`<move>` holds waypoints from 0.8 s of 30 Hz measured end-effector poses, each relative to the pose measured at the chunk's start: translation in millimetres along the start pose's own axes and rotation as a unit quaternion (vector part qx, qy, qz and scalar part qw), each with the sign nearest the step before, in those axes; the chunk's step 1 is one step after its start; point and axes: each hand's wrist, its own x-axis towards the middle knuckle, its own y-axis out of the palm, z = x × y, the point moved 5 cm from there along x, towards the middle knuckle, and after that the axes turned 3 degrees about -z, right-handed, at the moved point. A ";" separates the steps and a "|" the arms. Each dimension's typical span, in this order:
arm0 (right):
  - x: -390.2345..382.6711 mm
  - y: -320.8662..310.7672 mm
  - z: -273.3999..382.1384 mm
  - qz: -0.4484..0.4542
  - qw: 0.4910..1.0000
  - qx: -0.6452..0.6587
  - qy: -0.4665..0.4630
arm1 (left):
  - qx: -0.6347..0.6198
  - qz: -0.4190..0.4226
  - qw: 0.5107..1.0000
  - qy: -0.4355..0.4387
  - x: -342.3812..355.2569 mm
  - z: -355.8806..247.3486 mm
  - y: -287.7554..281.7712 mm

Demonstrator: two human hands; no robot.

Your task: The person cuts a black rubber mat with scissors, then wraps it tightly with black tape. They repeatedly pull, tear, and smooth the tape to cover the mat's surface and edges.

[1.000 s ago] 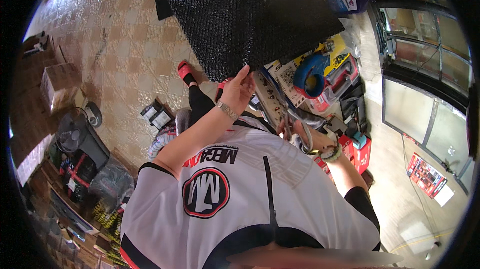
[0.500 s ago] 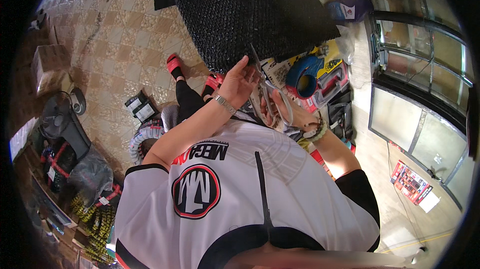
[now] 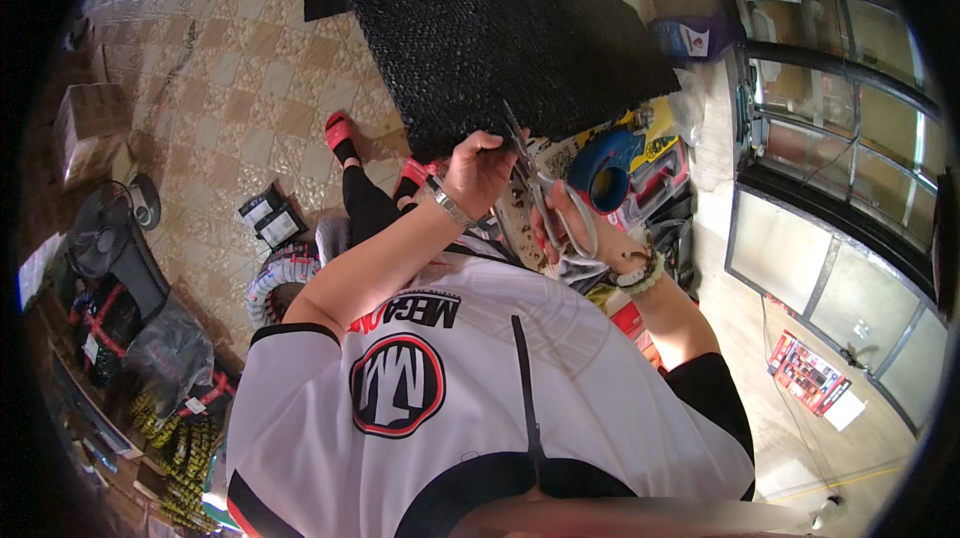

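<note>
A large sheet of black bubble wrap (image 3: 510,28) spreads across the upper middle. My left hand (image 3: 480,170) has its fingers curled on the lower edge of that sheet. In my right hand (image 3: 568,218) are big metal scissors (image 3: 515,133), their blades pointing up over the sheet's edge beside my left fingers; whether they bite into it I cannot tell. Just right of the scissors lies a blue ring-shaped tape dispenser (image 3: 592,163), among yellow and red packaged items.
Cardboard boxes (image 3: 90,133), a black fan (image 3: 95,233) and wrapped bundles stand at left. A tiled floor (image 3: 200,68) shows red sandals on feet and black packets (image 3: 270,218). At right are a metal-framed glass cabinet (image 3: 830,108) and a red printed sheet (image 3: 805,373).
The scissors in my right hand have risen from low by my body to the bubble wrap's edge. My left hand stays at that edge. The view has shifted slightly.
</note>
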 end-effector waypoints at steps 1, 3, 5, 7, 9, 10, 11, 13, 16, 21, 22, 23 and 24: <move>6.3 -3.4 4.1 0.002 1.000 -0.001 0.002 | -0.002 -0.028 1.000 0.000 2.1 1.5 -5.8; 17.9 -9.4 13.8 -0.013 1.000 0.001 -0.001 | 0.007 -0.019 1.000 0.009 4.1 2.5 -9.7; 30.8 -12.9 25.9 -0.021 1.000 -0.016 -0.001 | 0.034 -0.042 0.999 0.006 3.2 3.6 -14.5; 44.1 -14.8 42.7 -0.014 0.999 -0.035 -0.024 | 0.023 -0.026 0.999 -0.016 0.1 5.5 -12.9; 57.7 -15.7 55.7 -0.013 1.000 -0.027 -0.003 | 0.046 -0.031 0.998 -0.036 -4.4 6.6 -11.9; 64.9 -16.0 62.0 -0.012 1.000 -0.023 0.007 | 0.039 -0.046 0.998 -0.028 -5.5 4.9 -12.2; 72.5 -19.5 67.7 -0.034 0.999 -0.027 0.029 | 0.031 -0.063 0.997 -0.020 -7.5 3.4 -13.0; 89.6 -22.5 85.0 -0.035 0.999 -0.023 0.012 | 0.002 -0.071 0.998 -0.001 -10.4 0.5 -13.0; 123.2 -28.8 110.2 -0.043 0.999 -0.029 0.006 | 0.000 -0.089 0.996 0.002 -13.6 1.3 -15.6; 188.3 -45.7 157.7 -0.076 0.994 -0.074 0.004 | 0.015 -0.144 0.989 0.013 -12.8 -0.4 -28.6; 198.5 -49.7 166.0 -0.096 0.991 -0.090 0.006 | 0.026 -0.159 0.987 -0.015 -11.2 1.1 -34.6; 205.4 -53.0 177.3 -0.091 0.990 -0.102 -0.028 | 0.039 -0.139 0.989 -0.038 -10.4 3.4 -38.8; 216.8 -54.9 186.6 -0.104 0.988 -0.111 -0.031 | 0.053 -0.119 0.990 -0.054 -8.4 5.3 -45.1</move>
